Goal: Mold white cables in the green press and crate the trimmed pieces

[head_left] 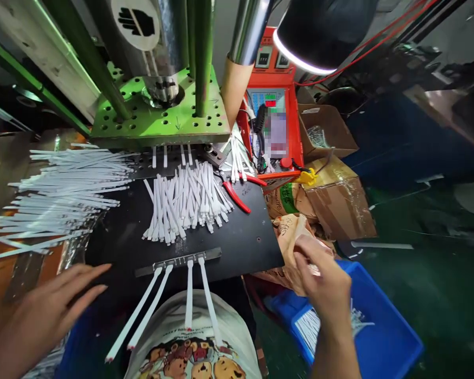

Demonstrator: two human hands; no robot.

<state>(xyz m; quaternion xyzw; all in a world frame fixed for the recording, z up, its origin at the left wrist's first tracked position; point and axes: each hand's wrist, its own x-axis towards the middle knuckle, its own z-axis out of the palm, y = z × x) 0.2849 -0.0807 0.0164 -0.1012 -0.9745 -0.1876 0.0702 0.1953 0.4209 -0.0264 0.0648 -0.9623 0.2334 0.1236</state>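
Note:
My left hand (59, 300) is open at the left edge of the black work plate (256, 231), thumb and fingers apart and holding nothing. My right hand (324, 271) is off the plate's right side, in front of a brown paper bag (290, 226); its fingers are curled, and what they hold, if anything, is hidden. Between the hands lies a narrow metal bar (217, 253) with slots. Several white flat strips (190, 295) are set in it, their long ends hanging over the near edge. A pile of white strips (185, 200) lies behind the bar.
A green press (161, 123) stands behind, with strips under it. More white strips (63, 195) are heaped at left. Red-handled pliers (237, 197) lie near a red control box (294, 126). A lamp (319, 37) hangs above. A blue bin (395, 337) and cardboard boxes (343, 205) are at right.

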